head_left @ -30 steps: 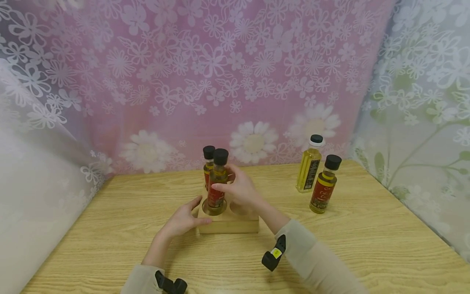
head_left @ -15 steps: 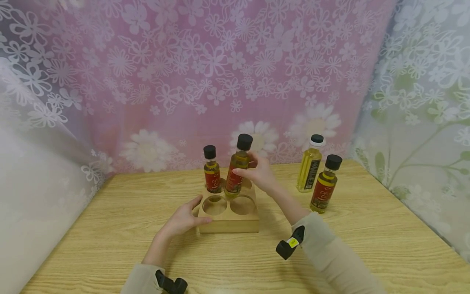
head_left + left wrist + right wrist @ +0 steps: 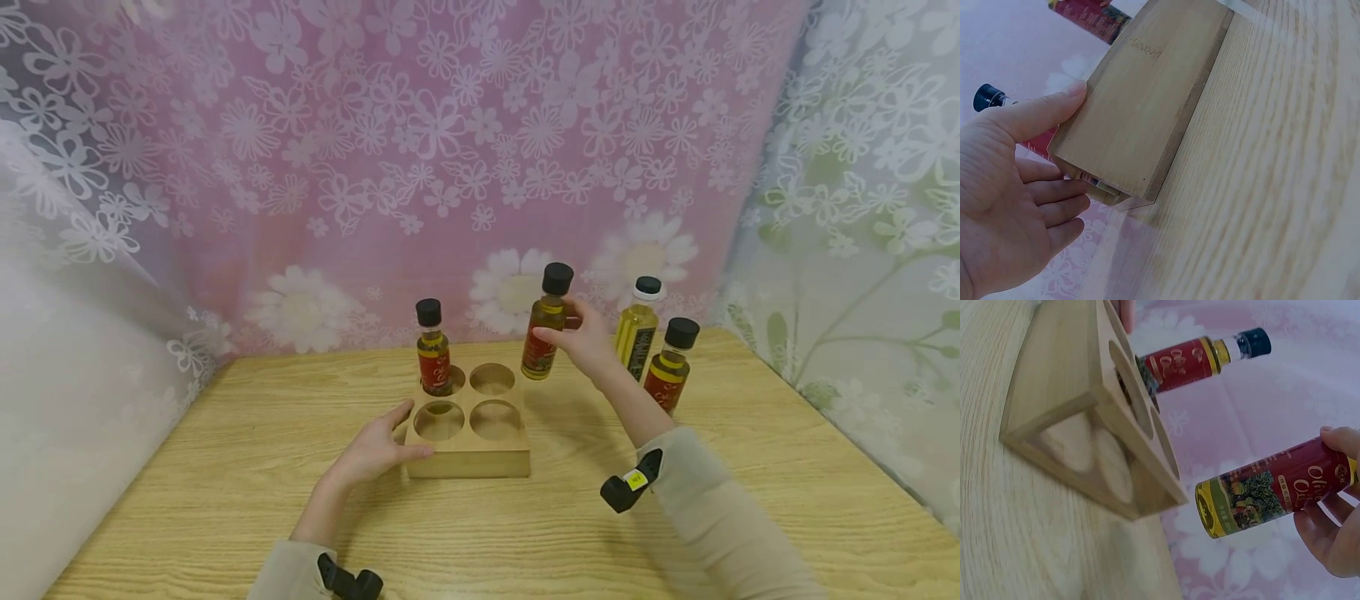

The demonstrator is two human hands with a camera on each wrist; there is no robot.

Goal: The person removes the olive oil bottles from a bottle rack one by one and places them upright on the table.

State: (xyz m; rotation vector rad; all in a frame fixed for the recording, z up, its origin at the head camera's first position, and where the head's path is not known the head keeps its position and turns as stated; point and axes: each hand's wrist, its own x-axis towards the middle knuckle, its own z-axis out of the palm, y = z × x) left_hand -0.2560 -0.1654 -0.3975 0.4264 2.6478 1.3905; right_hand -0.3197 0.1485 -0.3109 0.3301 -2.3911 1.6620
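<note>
My right hand grips an olive oil bottle with a red label and black cap, raised and slightly tilted right of the wooden bottle holder. In the right wrist view, that bottle's base hangs free beyond the holder. The holder has round holes in its top, and a second olive oil bottle stands in the back left one. My left hand rests against the holder's left side, its thumb at the upper front edge and its other fingers extended along the open end.
On the right of the wooden table stand a square clear bottle of yellow oil and another red-labelled olive oil bottle, both partly hidden by my right arm. Flowered curtains hang close behind and at both sides.
My right hand has lifted the olive oil bottle out of the front left hole and carried it up and right, past the holder. The left hand and holder have stayed put.
</note>
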